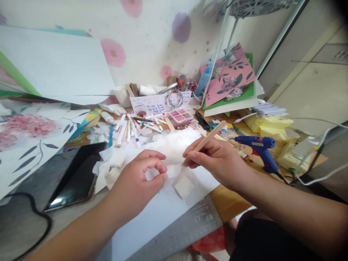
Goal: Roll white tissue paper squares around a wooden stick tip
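In my right hand (pixel 210 156) is a flat wooden craft stick (pixel 209 137), pinched between thumb and fingers and slanting up to the right. My left hand (pixel 148 172) hovers to its left, thumb and index fingertip brought together in a pinch; whatever lies between them is too small to make out. Below and between the hands, a small off-white square of thin paper (pixel 184 186) rests on a white sheet (pixel 152 221). Behind the fingers spreads a pile of crumpled white tissue (pixel 176 141).
A black tablet (pixel 77 174) lies at left beside a painted flower sheet (pixel 29 145). At right sits a blue glue gun (pixel 259 145) with its cord. Several markers (pixel 126 132), a pink palette (pixel 181 116) and a pink floral card (pixel 228 74) crowd the back.
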`<action>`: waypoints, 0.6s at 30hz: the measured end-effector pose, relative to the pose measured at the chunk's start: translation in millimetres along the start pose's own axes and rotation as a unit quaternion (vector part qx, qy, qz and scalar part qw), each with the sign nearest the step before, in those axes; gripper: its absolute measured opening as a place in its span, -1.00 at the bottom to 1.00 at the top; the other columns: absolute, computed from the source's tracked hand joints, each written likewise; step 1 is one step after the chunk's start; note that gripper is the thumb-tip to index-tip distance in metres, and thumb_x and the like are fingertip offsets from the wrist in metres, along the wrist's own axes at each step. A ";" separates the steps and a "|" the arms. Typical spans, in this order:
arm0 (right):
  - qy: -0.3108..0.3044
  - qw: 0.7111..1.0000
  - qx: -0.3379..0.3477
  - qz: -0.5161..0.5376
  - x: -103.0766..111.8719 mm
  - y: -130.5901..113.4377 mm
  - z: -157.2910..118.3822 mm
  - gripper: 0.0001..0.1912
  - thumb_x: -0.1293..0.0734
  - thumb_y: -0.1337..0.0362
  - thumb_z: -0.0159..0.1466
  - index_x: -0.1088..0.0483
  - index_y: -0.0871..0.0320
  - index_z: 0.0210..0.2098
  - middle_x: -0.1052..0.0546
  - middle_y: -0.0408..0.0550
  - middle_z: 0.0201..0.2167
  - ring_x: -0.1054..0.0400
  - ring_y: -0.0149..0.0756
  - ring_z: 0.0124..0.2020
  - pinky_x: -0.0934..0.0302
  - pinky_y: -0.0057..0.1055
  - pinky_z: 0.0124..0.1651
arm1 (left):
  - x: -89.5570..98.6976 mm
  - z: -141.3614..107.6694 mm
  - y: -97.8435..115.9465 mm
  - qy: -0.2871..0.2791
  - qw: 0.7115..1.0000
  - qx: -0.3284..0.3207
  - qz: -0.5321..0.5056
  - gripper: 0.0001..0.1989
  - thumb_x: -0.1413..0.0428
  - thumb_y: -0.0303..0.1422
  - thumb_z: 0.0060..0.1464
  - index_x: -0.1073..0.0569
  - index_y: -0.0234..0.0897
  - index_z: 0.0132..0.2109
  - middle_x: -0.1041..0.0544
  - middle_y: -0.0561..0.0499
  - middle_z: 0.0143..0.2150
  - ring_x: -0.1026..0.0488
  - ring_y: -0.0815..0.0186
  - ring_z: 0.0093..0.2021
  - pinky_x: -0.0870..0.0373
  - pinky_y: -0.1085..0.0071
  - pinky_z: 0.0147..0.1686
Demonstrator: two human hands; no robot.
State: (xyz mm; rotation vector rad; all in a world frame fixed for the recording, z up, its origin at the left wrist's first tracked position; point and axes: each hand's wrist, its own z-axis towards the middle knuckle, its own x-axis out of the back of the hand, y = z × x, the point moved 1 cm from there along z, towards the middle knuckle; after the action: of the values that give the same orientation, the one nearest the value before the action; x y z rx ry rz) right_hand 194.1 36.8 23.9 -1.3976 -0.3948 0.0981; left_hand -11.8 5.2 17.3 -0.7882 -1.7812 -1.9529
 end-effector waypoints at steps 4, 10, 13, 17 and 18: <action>0.015 1.000 -0.006 -0.025 1.5 5.0 6.6 -0.83 -0.37 0.19 0.20 -0.46 0.19 -0.39 -0.58 -0.05 -0.47 -0.54 -0.27 -0.42 -0.46 -0.32 -0.31 | 3.3 4.5 -0.3 0.000 1.000 0.002 0.024 -0.84 -0.06 -0.30 -0.01 -0.43 -0.19 -0.50 -0.49 -0.05 0.02 -0.47 0.07 0.02 -0.28 0.06 0.12; 0.050 0.996 -0.019 -0.066 7.3 9.3 18.3 -0.88 -0.37 0.26 0.21 -0.47 0.18 -0.42 -0.61 0.01 -0.43 -0.55 -0.19 -0.39 -0.46 -0.19 -0.26 | 10.3 11.3 -4.6 0.014 0.995 0.005 0.102 -0.85 -0.03 -0.32 -0.07 -0.43 -0.19 -0.53 -0.52 -0.10 -0.03 -0.49 0.08 -0.04 -0.34 0.07 0.07; 0.076 0.993 -0.028 -0.082 12.5 13.2 25.2 -0.90 -0.38 0.28 0.21 -0.47 0.17 -0.41 -0.61 0.02 -0.43 -0.55 -0.16 -0.38 -0.46 -0.16 -0.24 | 11.8 15.6 -9.6 0.027 0.992 0.003 0.126 -0.86 -0.03 -0.35 -0.08 -0.42 -0.19 -0.54 -0.53 -0.11 -0.04 -0.49 0.07 -0.02 -0.34 0.06 0.07; 0.109 0.989 -0.040 -0.093 19.6 21.8 33.8 -0.90 -0.37 0.27 0.21 -0.47 0.17 -0.41 -0.61 0.00 -0.48 -0.54 -0.18 -0.44 -0.46 -0.16 -0.28 | 11.8 19.5 -16.9 0.043 0.986 -0.006 0.163 -0.85 -0.04 -0.37 -0.05 -0.43 -0.19 -0.53 -0.55 -0.11 -0.08 -0.48 0.06 -0.03 -0.35 0.05 0.06; 0.114 0.988 -0.041 -0.096 21.3 23.6 35.0 -0.89 -0.37 0.27 0.21 -0.47 0.17 -0.41 -0.61 0.00 -0.49 -0.53 -0.18 -0.44 -0.45 -0.16 -0.29 | 11.6 20.4 -18.9 0.045 0.984 -0.010 0.174 -0.84 -0.04 -0.36 -0.03 -0.44 -0.19 -0.52 -0.55 -0.11 -0.09 -0.48 0.05 -0.03 -0.35 0.05 0.06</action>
State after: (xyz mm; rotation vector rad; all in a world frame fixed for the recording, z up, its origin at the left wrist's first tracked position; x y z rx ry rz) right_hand 206.3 80.2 9.7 -1.4262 -0.3421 -0.2360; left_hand -29.4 28.7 10.8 -0.9312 -1.4608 -1.7476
